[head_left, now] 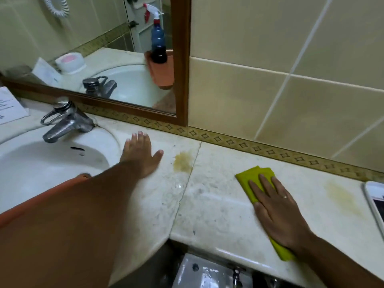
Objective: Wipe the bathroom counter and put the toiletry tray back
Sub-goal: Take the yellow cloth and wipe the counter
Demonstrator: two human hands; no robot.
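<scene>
My right hand (278,213) presses flat on a yellow-green cloth (252,176) lying on the pale marble counter (212,206). My left hand (141,155) rests flat and empty on the counter beside the sink, fingers spread. A yellowish stain (182,162) sits between the two hands, and a fainter one (342,196) lies to the right of the cloth. The orange toiletry tray (41,196) lies across the sink's front, mostly hidden under my left forearm. In the mirror, the tray's reflection carries a blue spray bottle (158,40).
A white sink (41,163) with a chrome tap (64,121) fills the left. A phone (376,202) lies at the counter's right edge. A paper card (10,108) stands at far left. The wood-framed mirror (180,59) and tiled wall close the back.
</scene>
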